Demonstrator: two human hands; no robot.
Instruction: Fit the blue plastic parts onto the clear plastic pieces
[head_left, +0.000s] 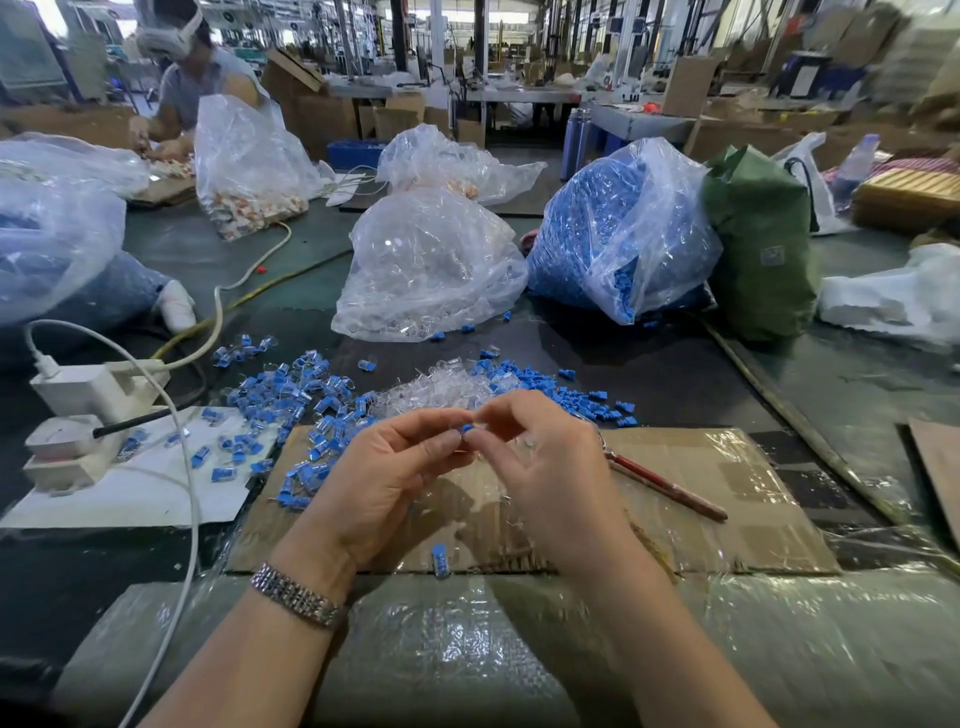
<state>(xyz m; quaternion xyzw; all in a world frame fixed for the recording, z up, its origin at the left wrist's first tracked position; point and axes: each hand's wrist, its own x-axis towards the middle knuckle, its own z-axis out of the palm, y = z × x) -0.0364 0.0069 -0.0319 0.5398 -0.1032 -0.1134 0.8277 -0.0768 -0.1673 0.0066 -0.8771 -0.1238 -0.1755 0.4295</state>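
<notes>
At frame centre I see my left hand (384, 462) and right hand (540, 457) meeting, each grip pinched on one small blue part (467, 429); any clear piece there is too small to tell. Loose clear pieces (436, 389) lie just above on the table (675, 374).

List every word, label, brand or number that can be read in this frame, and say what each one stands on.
No text can be read in this frame.
Green bag: a small pale patch label, too blurred to read.
Boxes and machines at the back: no legible print, all blurred.
Bag of blue parts, bag of clear pieces, white charger: no print visible.
Left hand and right hand pinch a blue part; no marking shows on it.
</notes>
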